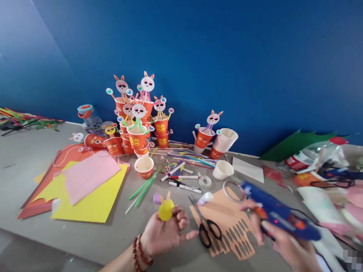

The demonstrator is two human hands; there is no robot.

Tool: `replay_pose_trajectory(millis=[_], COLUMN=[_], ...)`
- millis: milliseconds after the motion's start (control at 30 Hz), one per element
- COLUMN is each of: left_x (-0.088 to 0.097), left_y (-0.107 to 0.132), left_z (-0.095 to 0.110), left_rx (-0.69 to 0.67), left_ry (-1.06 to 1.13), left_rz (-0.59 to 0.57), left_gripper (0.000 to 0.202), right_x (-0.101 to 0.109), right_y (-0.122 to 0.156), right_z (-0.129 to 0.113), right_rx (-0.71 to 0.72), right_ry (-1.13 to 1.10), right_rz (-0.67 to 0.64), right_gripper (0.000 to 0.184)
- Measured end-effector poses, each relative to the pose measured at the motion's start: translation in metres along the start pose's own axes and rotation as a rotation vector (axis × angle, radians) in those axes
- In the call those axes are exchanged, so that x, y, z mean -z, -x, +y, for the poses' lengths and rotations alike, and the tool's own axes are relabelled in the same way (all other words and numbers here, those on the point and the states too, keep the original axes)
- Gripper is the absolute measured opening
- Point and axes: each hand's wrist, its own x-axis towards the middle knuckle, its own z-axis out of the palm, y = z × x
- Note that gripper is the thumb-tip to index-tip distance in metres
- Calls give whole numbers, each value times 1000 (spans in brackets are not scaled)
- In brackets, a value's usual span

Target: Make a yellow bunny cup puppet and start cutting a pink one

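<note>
My left hand (164,237) is turned palm up and pinches a round yellow paper bunny head (166,211) with pale orange ears. Off to the right, my right hand (288,243) is wrapped round a blue hot glue gun (283,212), its nozzle end pointing left. Between the hands, black-handled scissors (208,230) lie on an orange paper sheet (231,221) with rows of leaf-shaped holes. A small white bottle (206,198) and a roll of tape (232,191) are at the sheet's top edge. Behind my left fingers is a small purple object (156,198).
Stacked orange cups (137,139) with bunny faces stand against the blue wall (205,51). Markers (184,186), green sticks (144,190) and a white cup (223,170) lie mid-table. Yellow paper (103,205) and pink paper (90,173) are left; a plastic bottle (318,154) stands right.
</note>
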Motion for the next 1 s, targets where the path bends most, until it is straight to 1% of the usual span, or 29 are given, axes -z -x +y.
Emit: replay_pose_trajectory(millis=[33,67,100,133,167,200,267,400,633,733,867,1000], left_x=[0,1,1,2,2,3,5,7,3,2,3,6], left_y=[0,0,0,0,0,0,-1,-2,-1,-1,-2,-2], left_z=[-1,-1,-2,-2,-2,-2,-2,-1,-2,-3,-2,-3], left_rx=[5,10,15,17,19,19,19,20,-8,-4,-1,3], left_ry=[-21,-40,-58,-76,-91,-103,-114,-116,-141,-144,-122,-112], left_rz=[13,25,34,41,45,44,35,38,124,119,102,103], left_gripper=[19,18,18,17,16,15,14,12,13,13,11,14], right_x=[-14,-28,-40,-50,-59,-65,-74,-83,-90,-92,-93,-95], right_y=[9,15,17,18,16,14,10,8,10,11,13,13], right_z=[-12,-22,-30,-37,-41,-43,-43,-34,-30,-25,-19,-18], right_rx=[-56,-77,-62,-51,-19,8,56,130,130,116,128,131], right_ry=[-50,-68,-63,-26,2,32,98,161,108,103,121,154], right_rz=[-113,-207,-309,-369,-397,-439,-463,-485,-492,-477,-460,-428], right_gripper=[25,23,19,14,10,10,11,12,16,19,18,21])
